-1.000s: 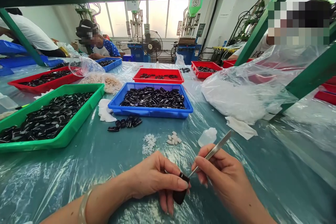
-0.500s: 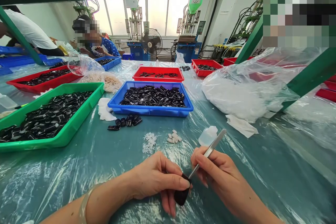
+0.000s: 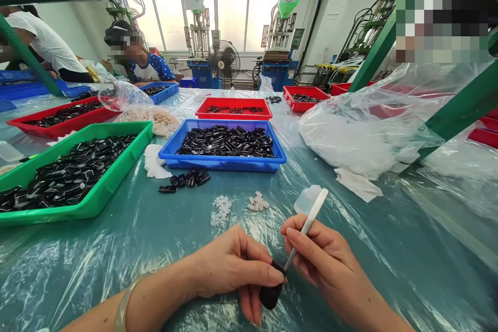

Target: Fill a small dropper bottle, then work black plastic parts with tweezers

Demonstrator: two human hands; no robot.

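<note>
Between thumb and fingers, my left hand [image 3: 243, 272] pinches a small black plastic part [image 3: 271, 295], partly covered by the thumb. My right hand [image 3: 317, 251] is closed on metal tweezers [image 3: 311, 218], slanting down to the left. Their tip meets the black part beside my left thumb; what the tip grips, if anything, is too small to make out. Just beyond my hands lie a little heap of translucent white bits [image 3: 221, 211] and a heap of small off-white pieces [image 3: 258, 202]. A translucent plastic bottle [image 3: 307, 199] lies behind my right hand.
A blue tray [image 3: 223, 165] of black parts stands ahead, with several loose black parts [image 3: 189, 180] before it. The green tray [image 3: 93, 207] is at left, a red tray [image 3: 233, 115] behind. Clear plastic bags [image 3: 354, 140] bulk at right beside a green post [image 3: 459, 98]. Co-workers sit beyond.
The tweezers have tilted more upright, and their upper end has shifted slightly left. The black part has moved a little right and down. Both hands keep their holds.
</note>
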